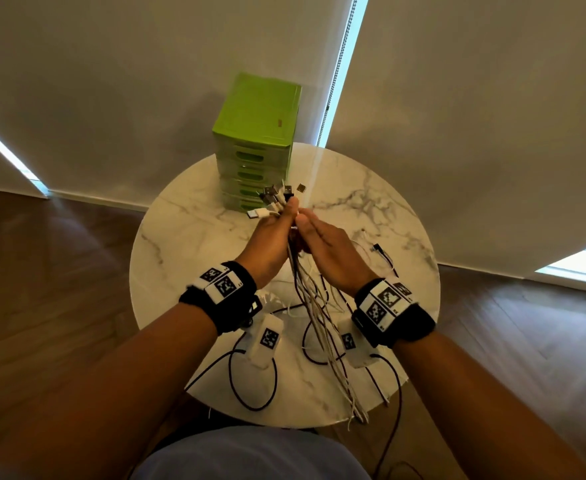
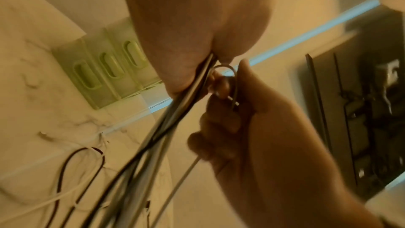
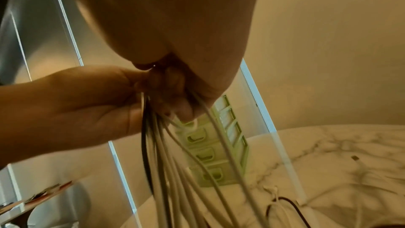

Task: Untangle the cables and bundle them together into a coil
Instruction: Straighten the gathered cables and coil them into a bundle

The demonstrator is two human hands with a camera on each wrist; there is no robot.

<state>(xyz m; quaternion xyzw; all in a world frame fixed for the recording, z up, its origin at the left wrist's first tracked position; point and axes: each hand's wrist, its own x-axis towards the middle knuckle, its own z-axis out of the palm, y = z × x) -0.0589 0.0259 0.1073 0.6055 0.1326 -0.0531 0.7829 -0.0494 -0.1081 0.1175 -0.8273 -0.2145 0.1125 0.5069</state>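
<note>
Cable bundle, held upright over round marble table.
Left hand grasps the cables below their fanned plugs; right hand curls round the same bundle, pinching one looped strand. Loose ends trail to near edge. Green drawer unit stands far side.

Both forearms are bare. Each wrist wears a thick black fabric wristband with white square tags printed in black-and-white patterns; the other black wristband has similar tags. Below the wristbands, light blue clothing covers the lap.
</note>
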